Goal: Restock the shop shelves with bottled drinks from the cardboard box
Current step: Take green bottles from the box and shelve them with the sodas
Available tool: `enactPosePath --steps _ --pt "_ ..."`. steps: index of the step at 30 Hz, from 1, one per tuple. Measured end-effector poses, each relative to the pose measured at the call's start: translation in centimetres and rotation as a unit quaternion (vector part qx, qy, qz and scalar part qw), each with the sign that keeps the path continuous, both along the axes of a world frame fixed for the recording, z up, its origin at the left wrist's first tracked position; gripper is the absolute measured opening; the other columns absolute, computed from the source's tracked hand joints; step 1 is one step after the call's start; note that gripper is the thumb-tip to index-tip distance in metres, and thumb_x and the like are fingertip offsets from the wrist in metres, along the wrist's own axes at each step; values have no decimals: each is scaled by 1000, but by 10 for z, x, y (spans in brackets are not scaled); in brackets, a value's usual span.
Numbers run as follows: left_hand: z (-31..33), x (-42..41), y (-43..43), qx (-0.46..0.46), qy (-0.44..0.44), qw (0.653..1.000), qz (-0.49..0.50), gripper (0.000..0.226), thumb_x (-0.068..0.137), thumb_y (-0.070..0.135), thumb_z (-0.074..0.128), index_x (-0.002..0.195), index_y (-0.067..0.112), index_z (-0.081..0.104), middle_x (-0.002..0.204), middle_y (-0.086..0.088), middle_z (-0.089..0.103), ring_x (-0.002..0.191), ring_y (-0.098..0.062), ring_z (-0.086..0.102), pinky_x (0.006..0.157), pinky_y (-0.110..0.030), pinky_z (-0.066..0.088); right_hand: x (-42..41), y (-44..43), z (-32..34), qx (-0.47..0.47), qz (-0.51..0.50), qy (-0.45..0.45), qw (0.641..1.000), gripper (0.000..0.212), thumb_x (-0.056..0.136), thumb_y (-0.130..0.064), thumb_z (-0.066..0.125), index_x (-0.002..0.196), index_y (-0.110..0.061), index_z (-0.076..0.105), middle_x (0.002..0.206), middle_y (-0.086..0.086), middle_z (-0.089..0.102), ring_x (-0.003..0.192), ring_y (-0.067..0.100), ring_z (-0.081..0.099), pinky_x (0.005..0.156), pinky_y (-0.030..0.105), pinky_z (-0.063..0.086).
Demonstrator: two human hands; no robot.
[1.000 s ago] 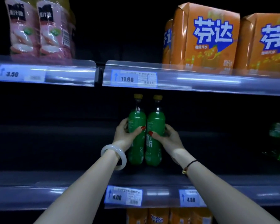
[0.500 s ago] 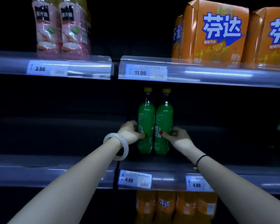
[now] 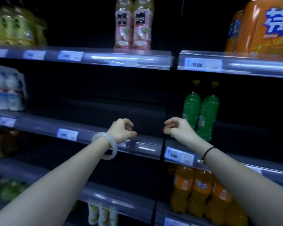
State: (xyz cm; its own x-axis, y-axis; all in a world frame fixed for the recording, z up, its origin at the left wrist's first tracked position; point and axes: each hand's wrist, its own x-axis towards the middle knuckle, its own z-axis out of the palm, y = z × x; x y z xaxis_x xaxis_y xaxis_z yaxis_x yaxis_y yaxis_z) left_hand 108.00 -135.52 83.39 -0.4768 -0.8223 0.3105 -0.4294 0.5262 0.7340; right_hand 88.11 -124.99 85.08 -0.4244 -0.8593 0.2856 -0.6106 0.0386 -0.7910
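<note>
Two pink bottles [image 3: 132, 25] stand upright, side by side, at top centre. To their right sits a wrapped orange pack [image 3: 261, 30] with blue lettering, just above a price tag [image 3: 203, 64] reading 11.90. Blurred yellow-green bottles [image 3: 15, 28] fill the top left. Below them, at the left edge, is a wrapped pack of white bottles [image 3: 6, 92]. At lower right, orange bottles [image 3: 201, 190] stand in a close group under a second tag [image 3: 179, 155], too blurred to read fully. Small pale-labelled bottles [image 3: 101, 214] show at bottom centre.
</note>
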Motion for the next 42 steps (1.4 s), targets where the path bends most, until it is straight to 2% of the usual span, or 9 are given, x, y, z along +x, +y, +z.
enactPosePath --steps 6,12,17,20,25,28,32,37,42 --pt "-34 150 -15 45 -31 995 88 37 75 19 76 108 11 60 100 -5 65 92 -18 63 91 -32 51 142 -60 -36 53 152 48 986 30 76 -6 72 103 -17 61 97 2 64 95 18 63 89 30 50" --pt "-80 345 -17 88 -102 969 206 32 73 19 76 101 10 63 88 -4 64 86 -19 63 77 -26 49 314 -111 -97 129 267 67 953 29 76 -8 72 104 -14 63 95 3 63 93 18 62 83 28 49" --pt "-124 491 -2 146 -134 936 292 36 80 21 69 111 10 59 105 -7 66 93 -19 60 72 -27 45 451 -141 -161 172 322 42 930 31 77 -6 71 107 -9 63 96 5 62 91 20 61 77 27 48" --pt "-159 556 4 194 -130 916 326 41 83 24 68 118 8 56 112 -8 63 96 -19 58 74 -27 45 517 -159 -194 208 358 37 910 35 77 -7 71 110 -7 61 102 7 61 100 22 60 84 31 49" --pt "-219 641 -9 242 -92 884 390 39 81 21 71 115 9 56 108 -6 62 91 -15 58 60 -16 41 613 -211 -231 252 406 45 877 26 82 -6 67 106 -9 58 101 5 57 95 21 57 75 27 45" --pt "-249 681 -23 278 -89 862 414 38 80 19 71 114 10 57 104 -3 61 92 -16 58 71 -20 43 668 -249 -260 269 431 56 860 25 80 -6 70 102 -8 59 100 9 61 98 24 60 83 34 48" --pt "-295 733 -58 310 -91 833 449 38 80 20 71 114 10 58 109 -4 63 101 -18 59 78 -24 46 733 -300 -308 305 466 77 827 31 80 -11 70 110 -6 61 97 6 59 100 23 59 81 28 45" --pt "-351 781 -107 332 -67 809 480 38 81 20 70 115 11 58 108 -5 61 98 -18 58 79 -24 46 796 -360 -365 341 488 104 797 33 81 -9 70 112 -7 59 103 8 59 102 22 57 80 24 40" --pt "-419 822 -126 401 -65 778 479 26 79 16 70 101 12 58 91 -3 59 89 -20 58 72 -26 44 841 -392 -439 388 493 149 765 30 77 -12 71 105 -14 60 91 0 58 100 23 60 90 35 49"
